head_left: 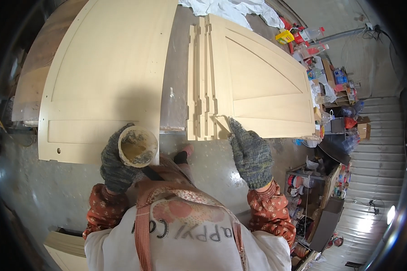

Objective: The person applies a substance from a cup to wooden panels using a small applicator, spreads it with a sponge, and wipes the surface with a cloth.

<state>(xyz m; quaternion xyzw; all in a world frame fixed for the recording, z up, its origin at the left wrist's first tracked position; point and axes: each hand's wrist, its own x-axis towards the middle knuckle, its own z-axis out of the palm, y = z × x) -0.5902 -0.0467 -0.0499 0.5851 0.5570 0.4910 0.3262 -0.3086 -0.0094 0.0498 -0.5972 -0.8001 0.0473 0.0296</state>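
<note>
"What is the tabletop (174,90) carrying?"
"One wide panel (108,58) left, at least three overlapping panels (266,81) right; bare room is running between."
"Any grip?"
"The left hand (115,160) is wrapping its fingers round one cup (139,134) at the wide panel's near edge; the right hand (252,156) is pointing far, its hold unclear."
"Dark lettering (163,228) is crossing the shirt (185,255)."

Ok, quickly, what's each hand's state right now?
Left dark-grey knit-gloved hand: closed, holding a pale round smeared tub.
Right dark-grey knit-gloved hand: can't tell whether open or closed.
</note>
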